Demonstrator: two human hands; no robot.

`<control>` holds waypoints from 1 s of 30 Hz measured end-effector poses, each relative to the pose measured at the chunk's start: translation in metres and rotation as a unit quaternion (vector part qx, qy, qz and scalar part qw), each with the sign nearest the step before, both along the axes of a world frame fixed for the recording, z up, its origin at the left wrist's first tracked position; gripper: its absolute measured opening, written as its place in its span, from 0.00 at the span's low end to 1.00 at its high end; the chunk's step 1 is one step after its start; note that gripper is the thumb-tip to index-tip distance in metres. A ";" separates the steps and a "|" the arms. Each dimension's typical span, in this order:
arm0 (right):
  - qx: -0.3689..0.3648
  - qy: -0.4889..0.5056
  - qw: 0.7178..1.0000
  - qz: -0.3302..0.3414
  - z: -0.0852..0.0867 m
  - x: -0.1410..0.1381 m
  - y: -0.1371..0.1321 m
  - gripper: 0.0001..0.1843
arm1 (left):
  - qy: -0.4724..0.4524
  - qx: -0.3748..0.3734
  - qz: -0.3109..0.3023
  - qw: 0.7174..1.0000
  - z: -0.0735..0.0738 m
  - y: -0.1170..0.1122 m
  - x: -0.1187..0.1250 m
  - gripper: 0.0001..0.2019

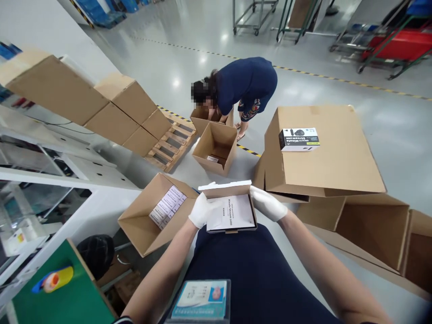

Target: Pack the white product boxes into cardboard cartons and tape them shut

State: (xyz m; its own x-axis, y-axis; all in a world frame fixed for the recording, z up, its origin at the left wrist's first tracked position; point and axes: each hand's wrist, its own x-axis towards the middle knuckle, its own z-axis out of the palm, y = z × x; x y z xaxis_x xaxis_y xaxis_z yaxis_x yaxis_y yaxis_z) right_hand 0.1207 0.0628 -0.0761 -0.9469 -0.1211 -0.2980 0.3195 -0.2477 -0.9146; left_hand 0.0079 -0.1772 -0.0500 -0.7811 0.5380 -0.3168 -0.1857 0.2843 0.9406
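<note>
"So, what is the left hand (201, 212) doing?"

"White-gloved, it's gripping an open box (225, 192) at nine o'clock, part of it lapping over the printed paper (232, 213) lying inside."

"And the right hand (269, 204)?"

"Also gloved, it's gripping that same open box at three o'clock."

"Where is it being held?"

"Just before the wearer's navy clothing (263, 279), which is showing at six o'clock. Near the box, at nine, a tall carton (141, 225) is holding rows of packed boxes (168, 207)."

"What's sitting at two?"

"A big carton (330, 173), with a small printed box (299, 140) lying on top."

"And at twelve?"

"Another carton (203, 163) is standing open, a white item (212, 159) lying inside it; beyond, a co-worker (248, 83) in navy is bending, reaching into a farther carton (200, 122)."

"At eight?"

"A green counter (84, 306) is carrying a yellow, blue and orange object (54, 280)."
</note>
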 end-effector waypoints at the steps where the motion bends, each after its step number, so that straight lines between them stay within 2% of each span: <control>1: -0.003 -0.023 0.999 -0.029 -0.002 0.000 -0.007 0.32 | -0.019 0.010 0.012 1.000 -0.005 0.003 0.002 0.30; 4: 0.021 -0.098 0.987 -0.124 -0.016 -0.001 -0.027 0.30 | -0.080 0.029 0.047 0.995 -0.021 0.005 0.006 0.28; 6: 0.054 -0.090 0.979 -0.174 -0.026 0.003 -0.034 0.25 | -0.104 0.045 0.061 0.992 -0.030 -0.004 0.007 0.27; 8: 0.075 -0.049 0.977 -0.196 -0.034 0.011 -0.033 0.17 | -0.100 0.062 0.017 0.993 -0.035 -0.019 0.005 0.24; 10: 0.073 -0.007 0.985 -0.157 -0.036 0.024 -0.025 0.14 | -0.083 0.076 -0.086 0.990 -0.032 -0.035 0.003 0.25; 12: 0.045 0.045 0.994 -0.088 -0.033 0.038 -0.015 0.19 | -0.065 0.082 -0.178 0.979 -0.025 -0.045 0.003 0.31; 13: 0.036 0.074 0.995 -0.058 -0.031 0.043 -0.011 0.23 | -0.055 0.081 -0.200 0.975 -0.021 -0.048 0.003 0.33; 16: 0.059 0.089 0.994 -0.009 -0.021 0.051 -0.007 0.29 | -0.029 0.041 -0.177 0.983 -0.012 -0.045 0.011 0.30; 20: 0.106 0.031 0.994 -0.001 -0.011 0.051 -0.016 0.25 | -0.025 -0.032 -0.142 0.989 -0.005 -0.038 0.022 0.22; 24: 0.111 0.026 0.993 -0.005 -0.003 0.050 -0.023 0.21 | -0.018 -0.028 -0.155 0.987 -0.003 -0.043 0.025 0.19; 30: 0.090 0.006 0.995 0.030 0.009 0.042 -0.024 0.20 | -0.005 0.010 -0.204 0.979 -0.005 -0.051 0.019 0.16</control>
State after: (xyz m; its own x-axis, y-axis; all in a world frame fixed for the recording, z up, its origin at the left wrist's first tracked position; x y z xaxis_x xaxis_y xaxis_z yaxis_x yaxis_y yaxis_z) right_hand 0.1626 0.0387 -0.0672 -0.9430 -0.1231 -0.3091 0.3180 -0.0601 -0.9462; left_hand 0.0269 -0.2282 -0.0545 -0.4969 0.8104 -0.3105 -0.0705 0.3189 0.9452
